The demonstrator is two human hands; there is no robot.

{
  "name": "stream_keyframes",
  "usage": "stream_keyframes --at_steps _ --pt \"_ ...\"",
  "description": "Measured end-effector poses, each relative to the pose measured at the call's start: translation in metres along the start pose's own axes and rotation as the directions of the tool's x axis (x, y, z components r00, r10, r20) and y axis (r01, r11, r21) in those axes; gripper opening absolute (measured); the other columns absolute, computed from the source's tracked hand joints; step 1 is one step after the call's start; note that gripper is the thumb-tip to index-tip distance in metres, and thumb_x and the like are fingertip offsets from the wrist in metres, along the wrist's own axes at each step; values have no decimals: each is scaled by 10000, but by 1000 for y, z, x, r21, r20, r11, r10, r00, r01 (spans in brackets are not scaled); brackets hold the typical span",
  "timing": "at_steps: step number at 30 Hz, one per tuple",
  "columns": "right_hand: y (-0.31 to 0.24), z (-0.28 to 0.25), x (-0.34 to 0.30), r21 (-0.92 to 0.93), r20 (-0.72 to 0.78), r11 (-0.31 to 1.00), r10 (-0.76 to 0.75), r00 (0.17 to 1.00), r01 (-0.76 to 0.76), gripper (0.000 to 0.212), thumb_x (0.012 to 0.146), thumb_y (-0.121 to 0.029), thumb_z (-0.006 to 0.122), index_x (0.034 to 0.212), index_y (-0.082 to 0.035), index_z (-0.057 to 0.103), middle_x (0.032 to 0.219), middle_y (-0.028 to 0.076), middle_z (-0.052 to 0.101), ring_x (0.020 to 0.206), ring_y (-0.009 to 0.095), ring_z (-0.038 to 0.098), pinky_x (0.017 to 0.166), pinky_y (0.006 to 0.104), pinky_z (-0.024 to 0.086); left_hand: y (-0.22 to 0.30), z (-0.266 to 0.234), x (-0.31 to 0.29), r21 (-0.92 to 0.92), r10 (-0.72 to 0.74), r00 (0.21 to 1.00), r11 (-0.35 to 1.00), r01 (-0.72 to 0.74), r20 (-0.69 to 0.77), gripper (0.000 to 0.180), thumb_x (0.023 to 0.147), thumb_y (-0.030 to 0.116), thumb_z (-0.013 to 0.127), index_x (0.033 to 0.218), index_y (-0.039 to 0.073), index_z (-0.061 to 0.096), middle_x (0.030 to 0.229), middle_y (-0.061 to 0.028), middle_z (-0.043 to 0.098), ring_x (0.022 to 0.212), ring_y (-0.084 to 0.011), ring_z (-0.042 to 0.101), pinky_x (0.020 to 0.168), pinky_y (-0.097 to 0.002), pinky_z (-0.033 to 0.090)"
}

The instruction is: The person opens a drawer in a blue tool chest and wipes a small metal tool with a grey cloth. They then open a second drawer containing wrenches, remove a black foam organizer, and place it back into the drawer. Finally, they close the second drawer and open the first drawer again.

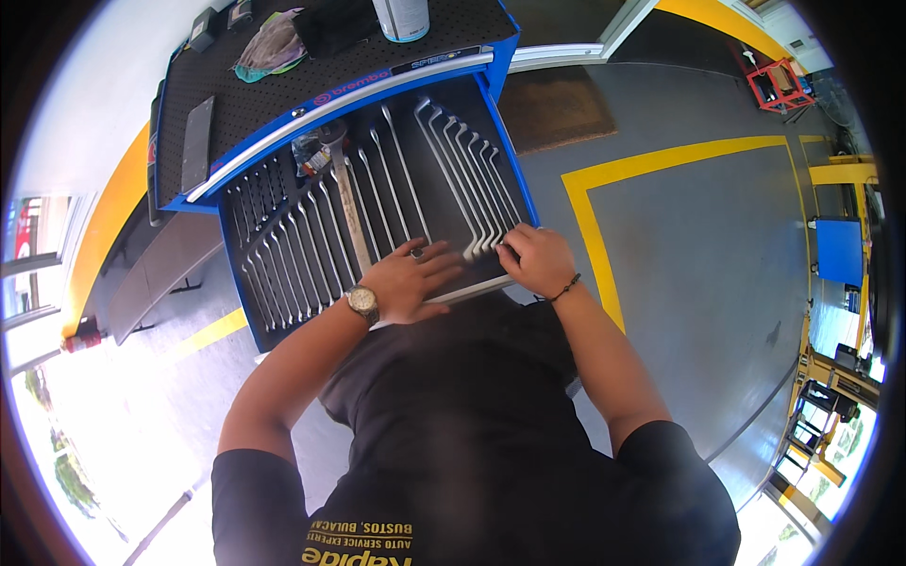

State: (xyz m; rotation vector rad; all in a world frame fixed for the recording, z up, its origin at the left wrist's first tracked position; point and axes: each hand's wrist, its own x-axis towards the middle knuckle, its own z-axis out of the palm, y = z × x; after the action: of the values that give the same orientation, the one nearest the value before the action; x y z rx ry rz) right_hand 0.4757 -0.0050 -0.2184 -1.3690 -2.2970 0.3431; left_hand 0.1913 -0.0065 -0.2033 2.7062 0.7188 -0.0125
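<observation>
- Head view shows the drawer [247, 247] of a blue tool cabinet [503, 47] pulled fully out, with the person bent over its near edge.
- Left hand [408, 280], with a watch and a ring, lies flat with the fingers spread on the drawer's near edge, gripping nothing.
- Right hand [534, 258] is curled at the drawer's near right corner, fingertips on the lower ends of the bent wrenches [469, 179]; I cannot tell whether it has 1 pinched.
- By my reading, the drawer is already open and every wrench sits in its row, so picking or sorting looks barely begun.
- Straight wrenches [297, 245] fill the drawer's left and middle; a wooden-handled hammer [347, 203] lies across them.
- Just behind the drawer, the cabinet front carries a red printed logo strip [351, 87].
- On the cabinet top beyond the drawer stand a white can [401, 17] and a crumpled rag [269, 45].
- Right of the drawer, yellow floor lines [590, 222] mark the grey floor.
</observation>
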Motion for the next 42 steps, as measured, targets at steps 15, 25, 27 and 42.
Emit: stream_keyframes --at_steps 15,25,27,42 --pt "-28 -1 -18 -12 399 993 -104 911 119 488 828 -489 700 1027 -46 659 1062 100 629 1010 289 623 909 424 458 4 1 32 20 -82 989 996 85 -125 244 870 311 632 1008 116 680 1100 -29 636 1104 -258 574 1031 -492 376" --pt "-52 5 -14 -109 440 991 122 890 -82 477 787 -485 746 1012 -67 709 1159 99 579 1178 287 530 995 474 376 -9 3 33 54 15 998 998 -11 -68 231 770 185 677 996 142 694 1117 -5 608 1134 -227 553 1058 -475 387" --pt "-55 4 -14 -115 434 990 129 892 -87 482 784 -487 750 1019 -68 710 1161 99 579 1178 286 531 997 482 368 -5 5 36 66 -22 999 997 25 -48 222 769 183 667 982 135 704 1108 -14 609 1149 -245 551 1059 -483 384" --pt "-49 8 -10 -168 371 985 33 928 32 586 706 -549 785 1010 -58 687 1098 100 580 1107 273 554 973 481 387 24 8 23 180 -289 930 926 332 -229 277 839 246 656 1109 249 717 1413 -127 461 1358 -363 411 1082 -648 323"
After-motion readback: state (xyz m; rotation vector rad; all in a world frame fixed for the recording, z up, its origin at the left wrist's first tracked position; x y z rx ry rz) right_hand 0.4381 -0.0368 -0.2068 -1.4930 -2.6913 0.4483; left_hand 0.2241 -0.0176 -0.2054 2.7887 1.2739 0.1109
